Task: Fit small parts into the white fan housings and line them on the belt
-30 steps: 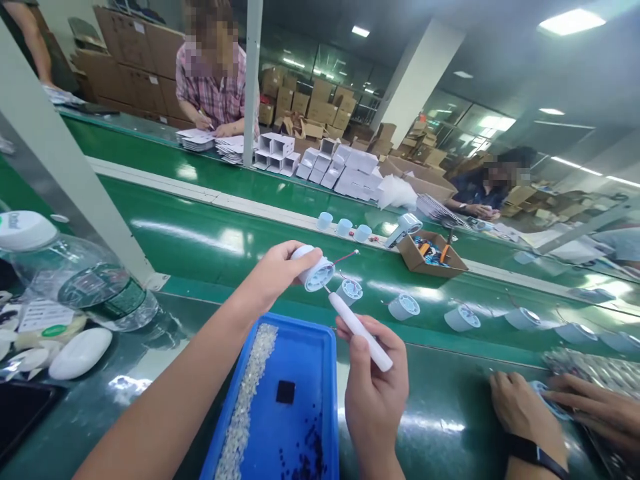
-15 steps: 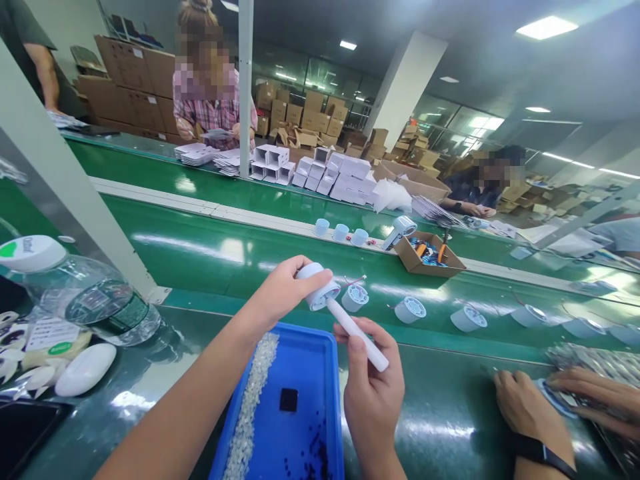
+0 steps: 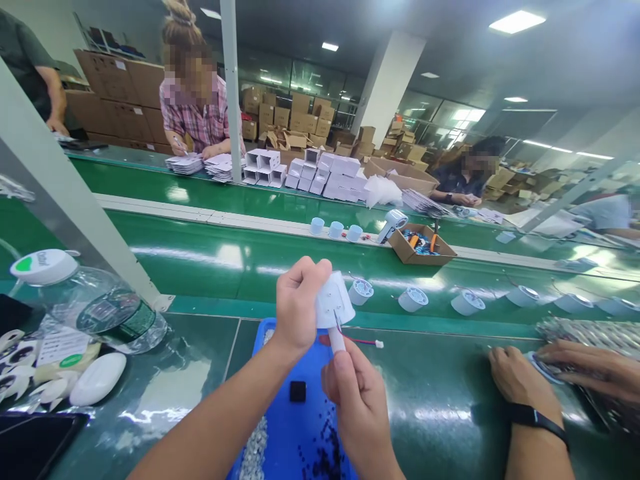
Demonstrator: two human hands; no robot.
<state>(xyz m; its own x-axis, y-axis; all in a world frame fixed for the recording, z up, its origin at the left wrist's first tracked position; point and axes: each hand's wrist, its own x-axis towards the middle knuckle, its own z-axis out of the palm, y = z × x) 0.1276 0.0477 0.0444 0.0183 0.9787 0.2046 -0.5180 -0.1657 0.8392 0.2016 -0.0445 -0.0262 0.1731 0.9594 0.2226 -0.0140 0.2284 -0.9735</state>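
My left hand [image 3: 301, 303] is closed on a pale blue, round plastic fan housing [image 3: 336, 299], whose side with small holes faces me. In my right hand [image 3: 359, 403] is a white plastic rod [image 3: 337, 340], its upper end against the lower edge of the housing; whether it sits inside cannot be seen. A thin red and dark wire with a white connector [image 3: 379, 344] trails from the housing to the right. Below both hands lies a blue tray [image 3: 273, 427] with small clear-white pieces [image 3: 254, 447], a black square block [image 3: 297, 391] and tiny black parts [image 3: 325, 447].
Several similar fan housings [image 3: 413, 299] line the green conveyor [image 3: 210, 267]. Beyond them stands a cardboard box [image 3: 423, 250] with orange-handled tools. At left are a water bottle [image 3: 115, 310] and a white mouse [image 3: 99, 379]. A co-worker's hands [image 3: 525, 387] work at right.
The housing has turned from showing its open side to showing its holed side, and the rod now points more upright beneath it. The wire connector has swung out to the right.
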